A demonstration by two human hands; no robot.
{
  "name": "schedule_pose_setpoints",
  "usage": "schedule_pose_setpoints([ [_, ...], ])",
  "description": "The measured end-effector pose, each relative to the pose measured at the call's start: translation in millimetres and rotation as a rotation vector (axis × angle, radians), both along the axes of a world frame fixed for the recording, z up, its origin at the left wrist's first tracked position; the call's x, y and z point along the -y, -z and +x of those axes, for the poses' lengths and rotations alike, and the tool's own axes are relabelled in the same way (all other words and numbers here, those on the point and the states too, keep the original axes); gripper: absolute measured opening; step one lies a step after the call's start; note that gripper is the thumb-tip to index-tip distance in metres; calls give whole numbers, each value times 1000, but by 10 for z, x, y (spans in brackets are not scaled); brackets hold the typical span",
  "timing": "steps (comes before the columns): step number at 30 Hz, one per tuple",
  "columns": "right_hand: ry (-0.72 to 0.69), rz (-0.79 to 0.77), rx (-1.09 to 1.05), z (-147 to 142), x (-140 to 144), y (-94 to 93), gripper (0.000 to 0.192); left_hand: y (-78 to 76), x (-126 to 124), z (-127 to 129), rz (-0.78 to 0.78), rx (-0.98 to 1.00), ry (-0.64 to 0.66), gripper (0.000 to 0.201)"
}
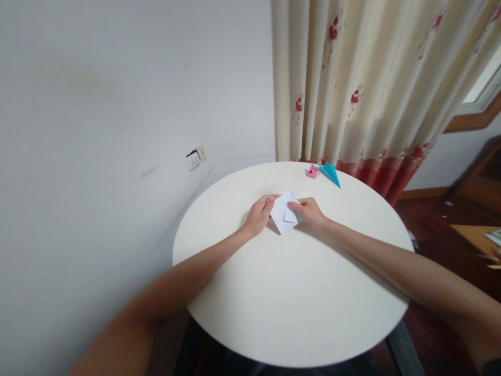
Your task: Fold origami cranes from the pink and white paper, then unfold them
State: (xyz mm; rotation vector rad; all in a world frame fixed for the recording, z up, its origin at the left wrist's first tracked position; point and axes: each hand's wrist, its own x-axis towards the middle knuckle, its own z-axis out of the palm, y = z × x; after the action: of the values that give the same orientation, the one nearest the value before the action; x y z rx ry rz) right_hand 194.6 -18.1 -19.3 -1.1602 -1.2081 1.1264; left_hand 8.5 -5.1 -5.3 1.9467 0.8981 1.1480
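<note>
A folded sheet of white paper [282, 214] lies on the round white table [293, 292], a little beyond its middle. My left hand [259, 215] presses the paper's left edge with its fingers. On the paper's right side my right hand [311, 211] pinches a small folded flap. Both forearms reach in from the near edge of the table.
A small pink folded paper piece [312, 171] and a blue paper plane [331, 173] sit at the table's far edge. A floral curtain [364, 89] hangs behind. The white wall [117, 130] with a socket [195, 156] is at the left. Wooden furniture [475, 209] stands at the right.
</note>
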Motion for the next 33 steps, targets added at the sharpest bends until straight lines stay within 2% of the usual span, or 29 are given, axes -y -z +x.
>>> schedule_pose_setpoints([
  [4,-1,7,-11,1,-7,16,35,-13,-37,-19,149,-95,-25,28],
  [8,-19,2,10,-10,-2,14,35,21,-57,-16,139,-82,-163,17],
  [11,-27,-3,18,-16,9,-1,35,17,-39,-6,134,-86,-204,17],
  [16,-2,21,14,-14,6,-10,34,-60,77,13,239,-128,-74,12],
  [19,11,15,12,-11,-12,2,34,-61,91,16,197,-74,-46,25],
  [21,15,7,8,-9,-22,12,33,-38,57,13,180,-33,-68,27],
  [25,6,-2,-7,-6,-22,16,34,4,-21,2,246,-123,-128,6],
  [30,-16,9,14,-2,-6,2,36,-13,19,1,338,-240,-230,15],
  [33,-14,34,50,5,-10,7,35,-49,81,-5,387,-311,-229,15],
])
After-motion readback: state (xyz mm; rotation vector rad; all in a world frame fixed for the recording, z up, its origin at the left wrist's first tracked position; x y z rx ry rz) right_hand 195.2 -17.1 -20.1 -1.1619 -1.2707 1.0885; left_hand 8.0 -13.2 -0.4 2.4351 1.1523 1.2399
